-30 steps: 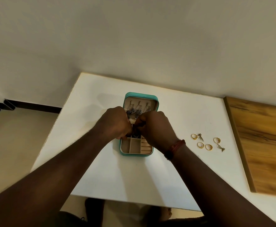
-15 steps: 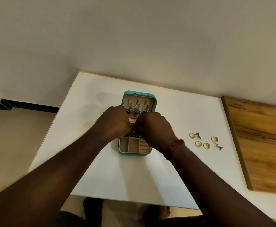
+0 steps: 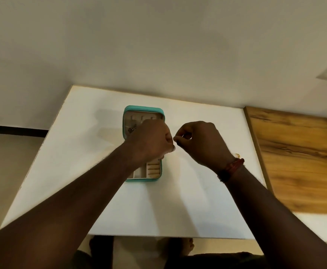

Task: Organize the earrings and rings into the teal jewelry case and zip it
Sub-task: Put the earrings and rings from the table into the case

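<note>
One teal jewelry case (image 3: 144, 109), open, mid white table (image 3: 81, 152); lid raised at far end. One dark earring (image 3: 131, 130) visible in lid. Ring rolls (image 3: 154, 169) in near right compartment. Left hand (image 3: 151, 140) over case, fingers curled; contents unclear. Right hand (image 3: 201, 142) just right of case, thumb and forefinger tips pinched; anything between them too small to tell. One gold piece (image 3: 236, 155) behind right wrist. One red wristband (image 3: 233, 166). Wooden board (image 3: 298, 152) at right.

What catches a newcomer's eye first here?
The open teal jewelry case on the white table, with the left hand curled over it. The right hand, red band at its wrist, is just right of the case, fingertips pinched together. A wooden board lies along the table's right edge.
</note>
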